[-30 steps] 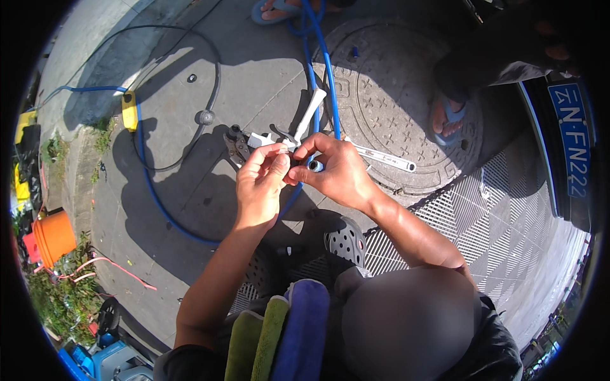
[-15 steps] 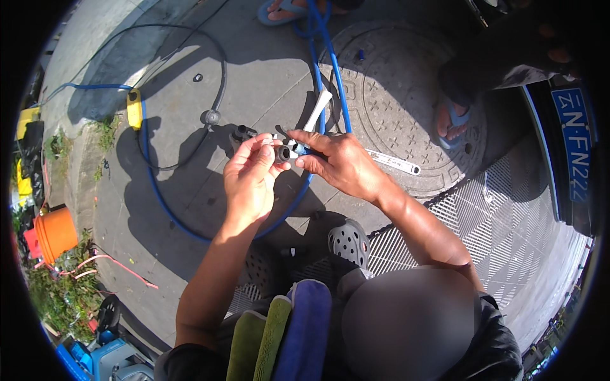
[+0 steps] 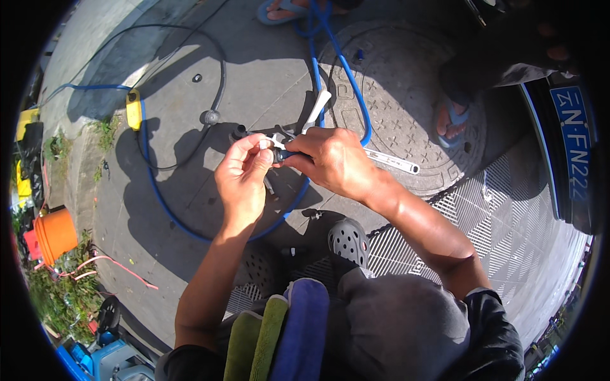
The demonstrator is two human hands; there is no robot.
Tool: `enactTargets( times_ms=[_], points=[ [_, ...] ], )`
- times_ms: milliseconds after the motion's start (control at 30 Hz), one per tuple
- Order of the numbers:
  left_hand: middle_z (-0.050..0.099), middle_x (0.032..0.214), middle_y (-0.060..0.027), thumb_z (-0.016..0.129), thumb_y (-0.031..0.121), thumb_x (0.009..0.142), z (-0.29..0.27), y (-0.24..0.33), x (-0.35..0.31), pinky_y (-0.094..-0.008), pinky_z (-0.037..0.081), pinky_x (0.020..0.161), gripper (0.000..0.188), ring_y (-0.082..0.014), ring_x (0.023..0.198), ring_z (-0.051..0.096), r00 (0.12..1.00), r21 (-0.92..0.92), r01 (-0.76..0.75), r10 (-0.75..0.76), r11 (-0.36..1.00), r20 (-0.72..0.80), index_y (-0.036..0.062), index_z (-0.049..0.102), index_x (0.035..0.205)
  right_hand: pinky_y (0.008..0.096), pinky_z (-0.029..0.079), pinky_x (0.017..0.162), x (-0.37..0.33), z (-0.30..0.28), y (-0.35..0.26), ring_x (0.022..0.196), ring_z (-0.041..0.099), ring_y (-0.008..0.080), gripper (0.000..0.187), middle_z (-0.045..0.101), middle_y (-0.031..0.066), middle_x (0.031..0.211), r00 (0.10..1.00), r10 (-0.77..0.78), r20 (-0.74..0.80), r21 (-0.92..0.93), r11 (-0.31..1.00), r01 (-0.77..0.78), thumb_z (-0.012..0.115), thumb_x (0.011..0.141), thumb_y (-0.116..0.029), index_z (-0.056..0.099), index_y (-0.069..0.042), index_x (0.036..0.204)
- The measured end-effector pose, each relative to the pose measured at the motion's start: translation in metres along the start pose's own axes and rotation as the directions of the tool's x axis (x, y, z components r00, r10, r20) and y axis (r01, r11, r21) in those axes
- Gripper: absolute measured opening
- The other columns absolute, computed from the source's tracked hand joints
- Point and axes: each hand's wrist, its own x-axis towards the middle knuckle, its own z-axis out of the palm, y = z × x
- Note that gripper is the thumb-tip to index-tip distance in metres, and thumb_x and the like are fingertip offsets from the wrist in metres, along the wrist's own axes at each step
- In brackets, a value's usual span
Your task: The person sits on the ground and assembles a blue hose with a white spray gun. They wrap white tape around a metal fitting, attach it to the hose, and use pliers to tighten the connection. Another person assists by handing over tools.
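Note:
My left hand point(image 3: 241, 178) pinches a small dark round fitting point(image 3: 277, 154) between thumb and fingers. The fingers of my right hand point(image 3: 337, 162) are closed around the end of a blue hose point(image 3: 292, 153), which meets the fitting. How far the hose sits inside cannot be seen. Beyond my right hand stands a white handle-like piece point(image 3: 316, 111), its lower end hidden behind the fingers. A silver wrench handle point(image 3: 393, 160) sticks out past my right wrist, its other end covered. A dark cylindrical part point(image 3: 238, 132) shows just behind my left fingers.
Blue hose loops over the paving to a yellow inline box point(image 3: 133, 109). A round manhole cover point(image 3: 406, 95) lies at right, beside another person's sandalled foot point(image 3: 452, 120) and a car bumper point(image 3: 540, 146). An orange bucket point(image 3: 56, 233) stands left. Grey clogs point(image 3: 348, 243) are below my hands.
My right hand has moved slightly left, bringing the hose end against the fitting. The fitting's open end has turned from view. Behind the hand, the blue hose now bows farther right.

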Motion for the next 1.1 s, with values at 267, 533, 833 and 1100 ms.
enactTargets(
  times_ms=[267, 533, 833, 1100],
  points=[
    [0.073, 0.117, -0.0101, 0.07, -0.003, 0.102, -0.002, -0.007, -0.006, -0.028, 0.055, 0.094, 0.028, -0.0153, 0.108, 0.068, 0.995, 0.077, -0.098, 0.099, 0.992, -0.016, -0.005, 0.066, 0.13, 0.0462, 0.056, 0.065, 0.011, -0.009, -0.017, 0.073, 0.074, 0.036, 0.018, 0.075, 0.0143, 0.078, 0.99, 0.126, 0.056, -0.043, 0.991, -0.124, 0.082, 0.083, -0.019, 0.077, -0.005, 0.093],
    [0.074, 0.118, -0.0112, 0.067, -0.003, 0.104, 0.001, -0.003, -0.003, -0.0284, 0.056, 0.095, 0.027, -0.0146, 0.105, 0.07, 0.998, 0.013, -0.062, 0.062, 0.998, -0.016, -0.0062, 0.065, 0.131, 0.0479, 0.057, 0.073, 0.016, -0.018, -0.005, 0.075, 0.073, 0.0396, 0.019, 0.073, 0.017, 0.073, 0.965, 0.203, 0.163, 0.188, 0.954, -0.233, 0.075, 0.085, -0.023, 0.081, -0.007, 0.093],
    [0.074, 0.117, -0.0106, 0.067, -0.005, 0.103, 0.009, 0.003, -0.003, -0.0284, 0.056, 0.093, 0.027, -0.0144, 0.105, 0.07, 0.999, -0.065, -0.018, 0.015, 0.998, -0.042, -0.0056, 0.066, 0.129, 0.0395, 0.057, 0.067, 0.012, -0.007, -0.004, 0.071, 0.075, 0.029, 0.014, 0.076, 0.013, 0.077, 0.98, 0.197, 0.033, 0.203, 0.959, -0.199, 0.075, 0.089, -0.015, 0.076, -0.001, 0.092],
    [0.074, 0.117, -0.0108, 0.066, -0.002, 0.104, 0.006, -0.001, 0.0, -0.0294, 0.056, 0.093, 0.025, -0.0144, 0.103, 0.069, 0.998, -0.082, 0.027, -0.032, 0.996, -0.057, -0.0042, 0.067, 0.13, 0.0404, 0.056, 0.06, -0.003, 0.013, 0.001, 0.067, 0.071, 0.0318, 0.013, 0.072, 0.0104, 0.081, 0.973, -0.084, -0.215, 0.03, 0.995, 0.092, 0.08, 0.086, -0.01, 0.074, -0.003, 0.096]
  ],
)
